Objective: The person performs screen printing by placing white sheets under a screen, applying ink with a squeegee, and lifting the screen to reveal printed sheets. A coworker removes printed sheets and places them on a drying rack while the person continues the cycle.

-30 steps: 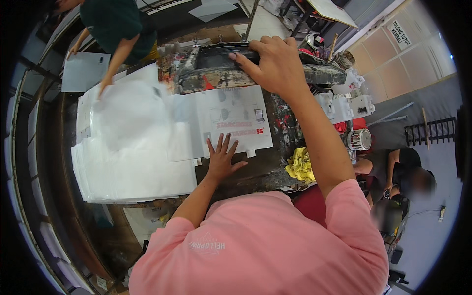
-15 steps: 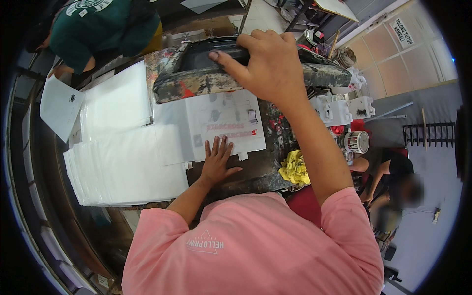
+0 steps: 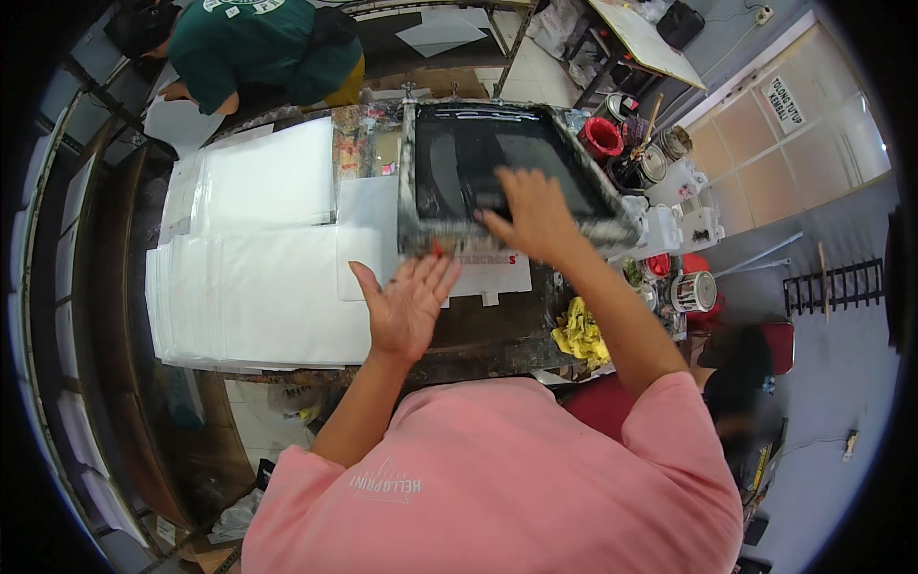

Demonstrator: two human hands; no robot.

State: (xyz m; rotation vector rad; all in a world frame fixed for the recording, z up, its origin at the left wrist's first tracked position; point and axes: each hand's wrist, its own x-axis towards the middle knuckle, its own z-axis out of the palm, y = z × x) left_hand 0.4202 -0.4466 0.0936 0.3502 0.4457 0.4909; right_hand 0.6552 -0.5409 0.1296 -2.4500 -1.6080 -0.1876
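Observation:
A wooden-framed printing screen [image 3: 442, 172] with dark, ink-smeared mesh lies low over the table, its near bar above a white sheet [image 3: 512, 276] with red printing. Most of that sheet is hidden beneath the screen. My left hand [image 3: 409, 311] is open, palm up, fingers spread, with its fingertips close to the screen's near bar; contact is unclear. Over the near right part of the screen, my right hand [image 3: 537, 212] is blurred by motion, its thumb and fingers apart, holding nothing I can see.
Stacks of white sheets [image 3: 258, 297] cover the table's left side. A crumpled yellow cloth [image 3: 579, 333] lies on the right edge, near a paint can [image 3: 694, 292] and a red tub [image 3: 601, 139]. A co-worker in green [image 3: 253, 57] bends at the far left; another person sits right.
The screen has come down from its raised position over the sheet. My left hand has lifted off the sheet and turned palm up. My right hand has released the near bar.

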